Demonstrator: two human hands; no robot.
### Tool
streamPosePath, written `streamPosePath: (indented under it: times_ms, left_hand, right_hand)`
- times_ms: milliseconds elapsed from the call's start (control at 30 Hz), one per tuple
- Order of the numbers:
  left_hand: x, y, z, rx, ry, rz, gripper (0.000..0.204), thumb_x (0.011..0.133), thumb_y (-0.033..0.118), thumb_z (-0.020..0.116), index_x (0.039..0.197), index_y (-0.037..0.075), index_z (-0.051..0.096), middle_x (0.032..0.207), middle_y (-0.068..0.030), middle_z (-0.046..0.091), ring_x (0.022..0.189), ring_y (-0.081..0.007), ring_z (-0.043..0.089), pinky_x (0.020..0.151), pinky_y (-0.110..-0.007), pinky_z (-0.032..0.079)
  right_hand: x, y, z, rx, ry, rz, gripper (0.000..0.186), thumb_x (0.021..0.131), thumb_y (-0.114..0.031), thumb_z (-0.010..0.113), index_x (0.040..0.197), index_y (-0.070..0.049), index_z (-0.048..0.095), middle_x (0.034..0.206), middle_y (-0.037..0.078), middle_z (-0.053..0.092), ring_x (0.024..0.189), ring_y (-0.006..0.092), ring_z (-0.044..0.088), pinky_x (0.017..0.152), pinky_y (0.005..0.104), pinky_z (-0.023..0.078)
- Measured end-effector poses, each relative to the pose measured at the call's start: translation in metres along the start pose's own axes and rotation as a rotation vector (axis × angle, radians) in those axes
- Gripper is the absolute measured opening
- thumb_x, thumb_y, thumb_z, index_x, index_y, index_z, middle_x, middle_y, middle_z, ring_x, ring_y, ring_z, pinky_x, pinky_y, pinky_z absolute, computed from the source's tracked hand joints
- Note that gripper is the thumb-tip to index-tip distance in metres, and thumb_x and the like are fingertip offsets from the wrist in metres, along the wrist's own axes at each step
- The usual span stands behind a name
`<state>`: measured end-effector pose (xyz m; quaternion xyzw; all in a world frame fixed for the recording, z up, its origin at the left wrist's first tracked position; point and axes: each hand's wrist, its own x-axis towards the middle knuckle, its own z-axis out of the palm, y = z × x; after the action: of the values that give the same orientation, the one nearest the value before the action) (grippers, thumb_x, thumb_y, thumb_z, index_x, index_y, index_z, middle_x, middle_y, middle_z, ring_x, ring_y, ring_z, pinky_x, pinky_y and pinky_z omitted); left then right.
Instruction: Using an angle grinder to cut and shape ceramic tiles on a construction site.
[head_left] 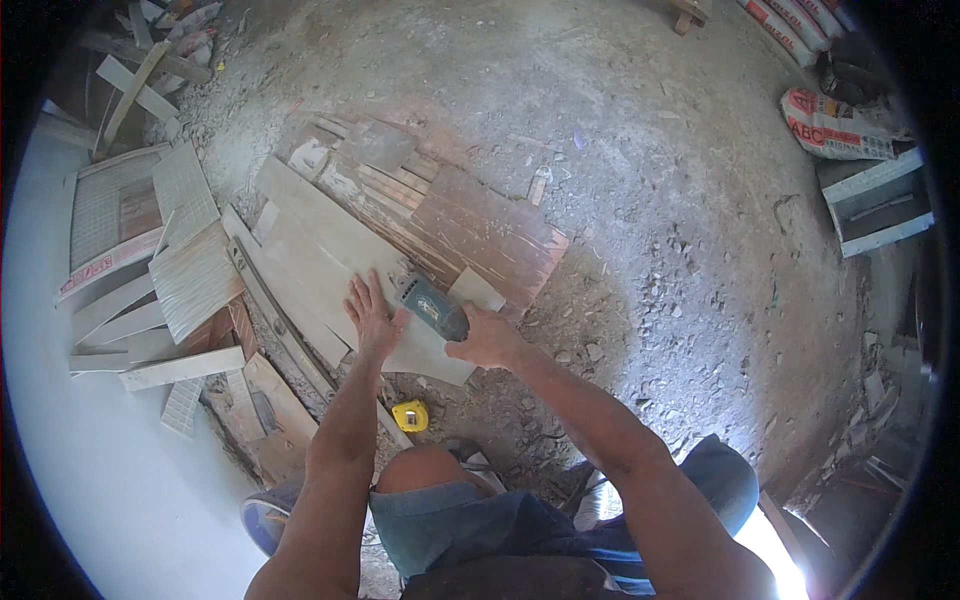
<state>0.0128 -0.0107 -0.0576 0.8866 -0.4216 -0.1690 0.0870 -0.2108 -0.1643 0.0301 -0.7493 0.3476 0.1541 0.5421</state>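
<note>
My right hand [487, 338] is wrapped round the rear end of a teal power tool that looks like an angle grinder [432, 305]. The tool's metal head lies against a long, pale tile panel [322, 238], near the panel's right edge. My left hand [374, 322] presses on the same panel just left of the tool, palm down with fingers spread. Beneath and beyond the panel are brown wood-look boards [480, 225]. A small pale offcut [477, 289] lies right beside the tool. The tool's disc is too small to make out.
A yellow tape measure [410, 416] lies near my left knee. Stacked tile and board offcuts [190, 290] lean along the white wall [120, 460] at left. Rubble covers the dusty floor [660, 300]. Printed bags [835, 125] and a rectangular tray [880, 205] stand at far right.
</note>
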Motion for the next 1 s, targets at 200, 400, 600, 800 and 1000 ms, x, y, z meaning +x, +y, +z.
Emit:
streamPosePath:
  times_ms: [200, 400, 600, 800, 1000]
  left_hand:
    - [0.000, 0.003, 0.001, 0.001, 0.005, 0.008, 0.105, 0.089, 0.065, 0.056, 0.162, 0.012, 0.002, 0.166, -0.0287, -0.003, 0.155, -0.0422, -0.007, 0.120, -0.060, -0.008]
    - [0.002, 0.005, 0.002, -0.018, 0.029, 0.022, 0.106, 0.088, 0.066, 0.056, 0.162, 0.011, 0.004, 0.165, -0.0294, -0.001, 0.154, -0.0428, -0.005, 0.120, -0.061, -0.006]
    - [-0.001, 0.004, -0.008, -0.008, 0.066, -0.031, 0.103, 0.090, 0.067, 0.055, 0.161, 0.008, 0.010, 0.165, -0.0307, 0.003, 0.155, -0.0426, -0.004, 0.121, -0.059, -0.004]
    - [-0.013, 0.018, -0.021, -0.091, 0.020, -0.069, 0.105, 0.089, 0.069, 0.057, 0.161, 0.008, 0.010, 0.165, -0.0295, 0.001, 0.155, -0.0416, -0.007, 0.122, -0.058, -0.005]
    - [0.003, 0.042, -0.034, -0.185, -0.010, -0.196, 0.115, 0.081, 0.070, 0.065, 0.162, 0.009, 0.009, 0.165, -0.0300, -0.001, 0.154, -0.0434, -0.008, 0.120, -0.063, -0.004]
  right_hand:
    - [-0.004, 0.005, 0.001, -0.025, 0.021, 0.001, 0.089, 0.073, -0.041, 0.073, 0.143, 0.003, 0.042, 0.122, 0.028, 0.064, 0.117, 0.0408, 0.062, 0.102, 0.0446, 0.049]
    - [-0.007, 0.010, -0.003, -0.002, 0.023, -0.003, 0.088, 0.074, -0.042, 0.073, 0.144, 0.002, 0.042, 0.121, 0.027, 0.065, 0.113, 0.0380, 0.065, 0.100, 0.0448, 0.050]
    - [-0.035, -0.015, -0.018, 0.063, -0.016, 0.050, 0.085, 0.076, -0.038, 0.075, 0.143, 0.004, 0.042, 0.122, 0.026, 0.064, 0.115, 0.0382, 0.063, 0.101, 0.0454, 0.049]
    - [-0.080, 0.012, -0.024, -0.044, 0.130, -0.009, 0.074, 0.078, -0.036, 0.076, 0.136, 0.003, 0.050, 0.121, 0.023, 0.064, 0.112, 0.0337, 0.064, 0.096, 0.0429, 0.050]
    - [-0.151, 0.007, -0.065, 0.251, 0.041, 0.137, 0.053, 0.078, -0.031, 0.078, 0.117, -0.001, 0.062, 0.098, 0.012, 0.070, 0.086, 0.0216, 0.067, 0.075, 0.0363, 0.054]
